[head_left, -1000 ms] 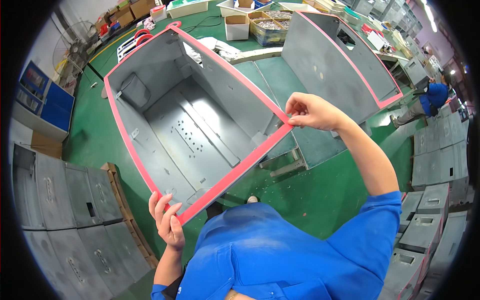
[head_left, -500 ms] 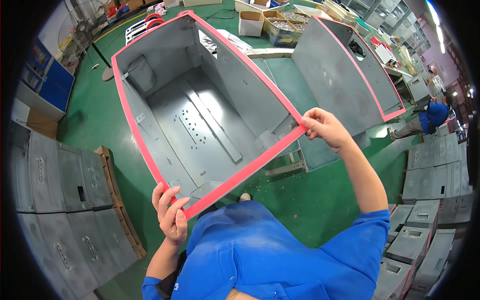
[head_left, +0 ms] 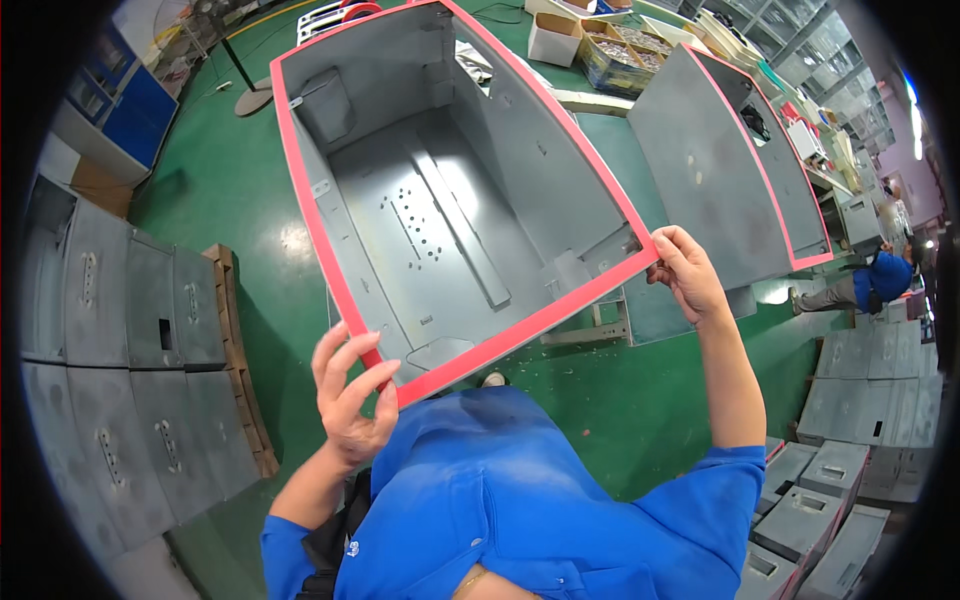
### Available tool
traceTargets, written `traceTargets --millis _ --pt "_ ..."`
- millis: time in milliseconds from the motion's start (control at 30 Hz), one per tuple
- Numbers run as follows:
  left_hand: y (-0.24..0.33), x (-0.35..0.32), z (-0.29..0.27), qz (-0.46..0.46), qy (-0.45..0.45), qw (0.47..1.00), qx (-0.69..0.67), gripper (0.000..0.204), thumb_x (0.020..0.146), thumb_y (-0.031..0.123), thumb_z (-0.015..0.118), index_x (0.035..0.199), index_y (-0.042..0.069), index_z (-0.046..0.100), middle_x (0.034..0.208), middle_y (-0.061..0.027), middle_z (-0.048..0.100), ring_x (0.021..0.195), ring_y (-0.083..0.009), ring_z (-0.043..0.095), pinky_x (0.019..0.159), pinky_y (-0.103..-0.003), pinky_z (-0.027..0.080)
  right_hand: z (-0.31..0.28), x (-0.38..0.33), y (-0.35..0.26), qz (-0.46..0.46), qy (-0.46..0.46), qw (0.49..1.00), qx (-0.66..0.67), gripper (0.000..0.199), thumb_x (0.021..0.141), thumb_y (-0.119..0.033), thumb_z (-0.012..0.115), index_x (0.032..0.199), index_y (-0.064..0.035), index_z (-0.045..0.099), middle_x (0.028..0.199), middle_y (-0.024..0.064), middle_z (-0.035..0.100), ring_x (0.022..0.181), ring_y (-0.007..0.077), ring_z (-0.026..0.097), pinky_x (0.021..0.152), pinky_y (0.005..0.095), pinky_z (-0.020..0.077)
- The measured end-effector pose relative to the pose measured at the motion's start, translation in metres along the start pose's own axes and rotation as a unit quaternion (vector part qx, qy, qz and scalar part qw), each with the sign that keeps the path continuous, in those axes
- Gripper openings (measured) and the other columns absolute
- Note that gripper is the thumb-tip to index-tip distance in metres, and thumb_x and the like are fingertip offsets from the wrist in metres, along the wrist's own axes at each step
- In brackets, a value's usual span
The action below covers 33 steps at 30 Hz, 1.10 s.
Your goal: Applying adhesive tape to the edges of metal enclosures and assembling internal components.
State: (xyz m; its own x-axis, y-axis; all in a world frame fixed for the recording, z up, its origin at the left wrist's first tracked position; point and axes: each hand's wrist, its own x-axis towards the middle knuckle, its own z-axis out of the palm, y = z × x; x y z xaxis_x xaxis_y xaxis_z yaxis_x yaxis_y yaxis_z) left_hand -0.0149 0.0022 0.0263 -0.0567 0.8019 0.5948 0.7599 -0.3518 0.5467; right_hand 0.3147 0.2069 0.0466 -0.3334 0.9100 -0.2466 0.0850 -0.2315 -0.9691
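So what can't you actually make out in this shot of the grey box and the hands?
Head view only:
- Left hand: palm side hidden; only its back shows.
- Right hand: fingertips hidden behind the red rim.
- Grey metal box: underside hidden.
- Co-worker: too small, near the edge.

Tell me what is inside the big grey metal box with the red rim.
Inside the grey metal box: bare sheet walls, a raised strip along the floor, small holes and a corner bracket. The near corners are hidden behind the rim.

Your left hand is raised near you with fingers spread, while your right hand, arm outstretched, pinches farther right.
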Motion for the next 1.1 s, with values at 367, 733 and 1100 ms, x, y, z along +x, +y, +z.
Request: traceTargets --millis 367,733,1100 --pt "0.024 0.114 0.068 -0.321 -0.425 0.725 -0.436 0.038 0.089 0.019 0.038 0.122 0.000 0.040 0.120 -0.0104 0.046 0.111 -0.0168 0.042 0.094 -0.029 0.032 0.007 -0.004 0.022 -0.061 0.059 0.994 0.066 0.017 0.088 -0.021 0.046 0.091 -0.0052 0.050 0.075 -0.0014 0.051 0.065 0.0052 0.047 0.059 0.0204 0.0425" --pt "0.031 0.120 0.083 -0.313 -0.486 0.689 -0.436 0.037 0.089 0.020 0.038 0.123 0.004 0.041 0.119 -0.0077 0.046 0.107 -0.0144 0.043 0.090 -0.027 0.034 0.018 -0.036 0.055 -0.164 0.173 0.971 0.001 0.016 0.087 -0.017 0.048 0.093 -0.0028 0.050 0.083 0.0023 0.052 0.074 0.0091 0.050 0.066 0.0218 0.0427" --pt "0.034 0.122 0.081 -0.299 -0.484 0.695 -0.439 0.039 0.088 0.021 0.040 0.122 0.003 0.041 0.119 -0.0086 0.046 0.107 -0.0148 0.044 0.091 -0.027 0.034 0.045 -0.049 0.025 -0.393 0.216 0.845 -0.291 0.016 0.079 -0.007 0.054 0.093 -0.0023 0.052 0.095 0.0100 0.052 0.088 0.0208 0.049 0.079 0.0297 0.0393"
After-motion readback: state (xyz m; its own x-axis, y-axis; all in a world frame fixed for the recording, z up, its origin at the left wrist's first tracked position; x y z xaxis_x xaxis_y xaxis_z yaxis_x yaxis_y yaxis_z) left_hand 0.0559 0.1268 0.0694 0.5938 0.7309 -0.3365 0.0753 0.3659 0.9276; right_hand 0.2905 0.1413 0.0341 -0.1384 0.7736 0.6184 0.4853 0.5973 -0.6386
